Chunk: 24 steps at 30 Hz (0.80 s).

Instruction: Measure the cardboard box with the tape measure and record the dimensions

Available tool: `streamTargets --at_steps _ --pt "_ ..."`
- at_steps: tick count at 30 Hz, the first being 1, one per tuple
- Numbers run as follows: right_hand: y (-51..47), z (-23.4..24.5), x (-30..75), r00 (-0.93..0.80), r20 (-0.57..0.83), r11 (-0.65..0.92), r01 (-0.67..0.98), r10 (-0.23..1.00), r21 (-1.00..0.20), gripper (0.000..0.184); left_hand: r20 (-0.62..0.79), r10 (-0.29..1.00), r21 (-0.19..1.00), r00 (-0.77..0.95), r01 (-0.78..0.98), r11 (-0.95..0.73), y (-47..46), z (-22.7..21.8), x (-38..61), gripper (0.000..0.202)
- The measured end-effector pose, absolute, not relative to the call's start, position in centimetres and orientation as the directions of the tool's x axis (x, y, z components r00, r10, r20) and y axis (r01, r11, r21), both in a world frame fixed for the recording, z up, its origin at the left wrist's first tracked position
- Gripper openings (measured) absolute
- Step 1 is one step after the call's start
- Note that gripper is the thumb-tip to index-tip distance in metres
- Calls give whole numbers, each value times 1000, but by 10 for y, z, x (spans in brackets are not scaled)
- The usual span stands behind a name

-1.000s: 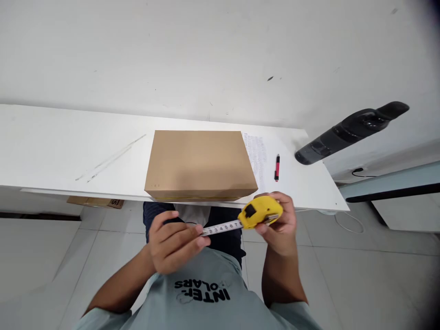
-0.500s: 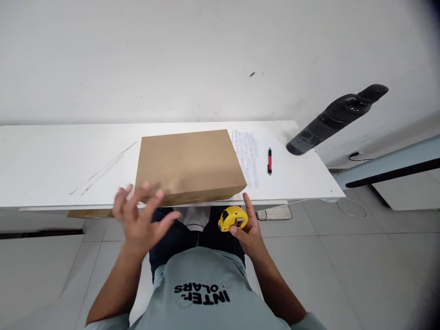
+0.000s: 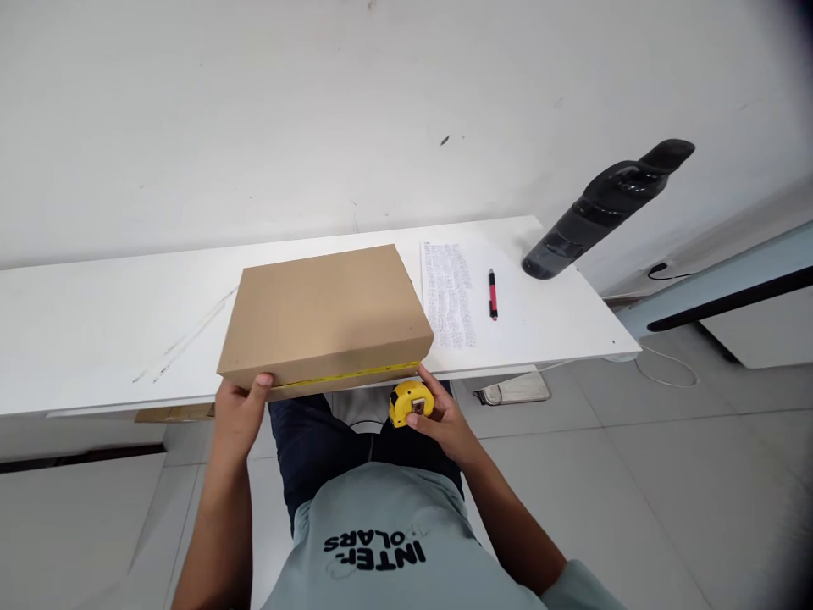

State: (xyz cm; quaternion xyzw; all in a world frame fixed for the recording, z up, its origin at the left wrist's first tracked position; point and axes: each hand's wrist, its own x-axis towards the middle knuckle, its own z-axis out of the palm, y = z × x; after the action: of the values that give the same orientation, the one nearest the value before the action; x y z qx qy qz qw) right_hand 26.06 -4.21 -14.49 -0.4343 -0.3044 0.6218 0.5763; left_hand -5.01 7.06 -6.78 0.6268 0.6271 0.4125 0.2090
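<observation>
A flat brown cardboard box (image 3: 321, 309) lies on the white table (image 3: 89, 339), its near side flush with the table's front edge. My left hand (image 3: 238, 411) grips the box's near left corner, thumb on top, pinning the tape's end there. A yellow tape blade (image 3: 346, 375) runs along the box's near side. At the box's near right corner my right hand (image 3: 445, 419) is closed round the yellow tape measure case (image 3: 410, 402).
To the right of the box lie a sheet of written paper (image 3: 448, 292) and a red and black pen (image 3: 492, 294). A dark handheld device (image 3: 603, 207) sits at the table's right end. A cable (image 3: 660, 368) trails on the tiled floor.
My left hand went from open in the air to the box's left corner. The tape is now stretched along the box's near side. The right hand holds the case lower.
</observation>
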Motion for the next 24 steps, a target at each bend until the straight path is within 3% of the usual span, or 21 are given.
streamTargets --at_steps 4,9,12,16,20,22,24 --pt "-57 -131 272 -36 -112 -117 -369 993 -922 90 209 933 731 -292 680 50 63 -22 -52 73" --pt "-68 -107 276 -119 78 38 -308 990 -951 87 29 959 564 -281 797 216 85 37 -59 72" --pt "-68 -94 274 -152 194 140 -309 969 -941 90 -160 970 543 -185 804 243 113 64 -61 71" --pt "-64 -86 275 -122 303 246 -346 945 -906 93 -277 959 613 58 779 130 143 77 -60 70" --pt "-63 -88 276 -114 236 189 -321 965 -928 92 -251 942 691 221 722 14 161 62 -60 65" --pt "-64 -91 272 -171 220 155 -329 960 -932 96 -218 935 760 279 650 -17 173 51 -59 64" --pt "-65 -93 263 -251 224 125 -355 942 -926 104 -81 952 864 294 496 -80 186 41 -54 67"
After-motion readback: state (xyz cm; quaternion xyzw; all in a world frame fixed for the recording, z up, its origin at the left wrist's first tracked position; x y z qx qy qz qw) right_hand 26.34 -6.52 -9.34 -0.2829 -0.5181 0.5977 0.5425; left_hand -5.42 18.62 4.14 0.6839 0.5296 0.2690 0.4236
